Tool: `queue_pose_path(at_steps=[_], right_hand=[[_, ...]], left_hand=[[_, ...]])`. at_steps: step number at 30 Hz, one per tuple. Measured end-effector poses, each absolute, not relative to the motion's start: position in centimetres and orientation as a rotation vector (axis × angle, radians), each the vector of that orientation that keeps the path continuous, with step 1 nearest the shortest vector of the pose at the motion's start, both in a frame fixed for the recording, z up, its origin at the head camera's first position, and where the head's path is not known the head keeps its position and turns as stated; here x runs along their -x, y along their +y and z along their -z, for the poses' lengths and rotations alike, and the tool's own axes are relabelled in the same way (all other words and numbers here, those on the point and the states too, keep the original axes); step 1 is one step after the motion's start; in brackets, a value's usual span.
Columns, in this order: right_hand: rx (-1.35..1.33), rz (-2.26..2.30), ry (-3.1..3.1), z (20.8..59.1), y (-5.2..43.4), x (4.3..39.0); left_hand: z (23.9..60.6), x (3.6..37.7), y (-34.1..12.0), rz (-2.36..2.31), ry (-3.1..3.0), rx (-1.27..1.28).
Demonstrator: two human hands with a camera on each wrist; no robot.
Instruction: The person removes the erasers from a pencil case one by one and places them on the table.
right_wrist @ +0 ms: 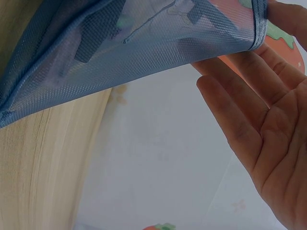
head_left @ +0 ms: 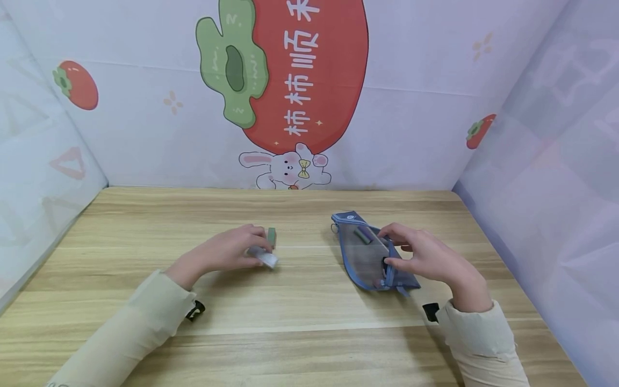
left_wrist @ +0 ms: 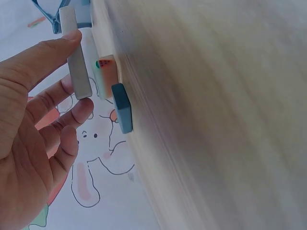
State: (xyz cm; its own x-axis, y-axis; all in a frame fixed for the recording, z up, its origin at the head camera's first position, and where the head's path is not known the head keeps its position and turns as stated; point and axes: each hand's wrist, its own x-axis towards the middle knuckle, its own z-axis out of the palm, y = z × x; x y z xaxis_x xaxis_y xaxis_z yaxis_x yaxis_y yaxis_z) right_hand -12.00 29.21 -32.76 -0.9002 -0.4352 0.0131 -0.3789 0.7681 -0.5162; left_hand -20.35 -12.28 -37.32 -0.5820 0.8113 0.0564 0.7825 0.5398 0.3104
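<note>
My left hand (head_left: 232,248) pinches a small pale grey rectangular block (left_wrist: 76,57) between thumb and fingers, above the table. Close by on the table lies a dark green block (head_left: 272,236), which looks teal in the left wrist view. Beside it, that view also shows a reddish block with a watermelon-like print (left_wrist: 107,76). To the right lies a blue mesh zipper pouch (head_left: 355,258), and my right hand (head_left: 430,255) grips its edge by the opening. Several small things show dimly through the mesh, among them a dark block (right_wrist: 98,31).
The wood-grain table (head_left: 271,344) meets a white printed backdrop (head_left: 411,129) at its far edge, with more sheeting on both sides. A metal ring (head_left: 335,228) hangs at the pouch's far left corner. Dark mounts (head_left: 195,310) stick out at the wrists.
</note>
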Motion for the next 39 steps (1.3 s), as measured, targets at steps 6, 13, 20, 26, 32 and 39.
queue_pose_path(at_steps=[6, 13, 20, 26, 32, 39], right_hand=[[0.656, 0.805, 2.851, 32.8, 29.2, 12.0], [0.666, 0.808, 2.846, 32.5, 29.2, 11.9], [0.681, 0.806, 2.849, 32.3, 29.2, 11.9], [0.685, 0.813, 2.844, 32.4, 29.2, 11.9], [0.69, 0.807, 2.844, 32.5, 29.3, 12.0], [0.688, 0.803, 2.844, 32.5, 29.3, 11.9]], left_hand=[[37.5, 20.5, -13.3, -0.468, 2.7, -1.38], [37.5, 20.8, -14.2, -0.481, 2.707, -1.335], [37.8, 20.8, -15.0, -0.469, 2.733, -1.289], [37.8, 20.9, -15.5, -0.452, 2.743, -1.246], [37.9, 21.0, -15.8, -0.454, 2.739, -1.229], [38.0, 21.0, -16.1, -0.462, 2.724, -1.226]])
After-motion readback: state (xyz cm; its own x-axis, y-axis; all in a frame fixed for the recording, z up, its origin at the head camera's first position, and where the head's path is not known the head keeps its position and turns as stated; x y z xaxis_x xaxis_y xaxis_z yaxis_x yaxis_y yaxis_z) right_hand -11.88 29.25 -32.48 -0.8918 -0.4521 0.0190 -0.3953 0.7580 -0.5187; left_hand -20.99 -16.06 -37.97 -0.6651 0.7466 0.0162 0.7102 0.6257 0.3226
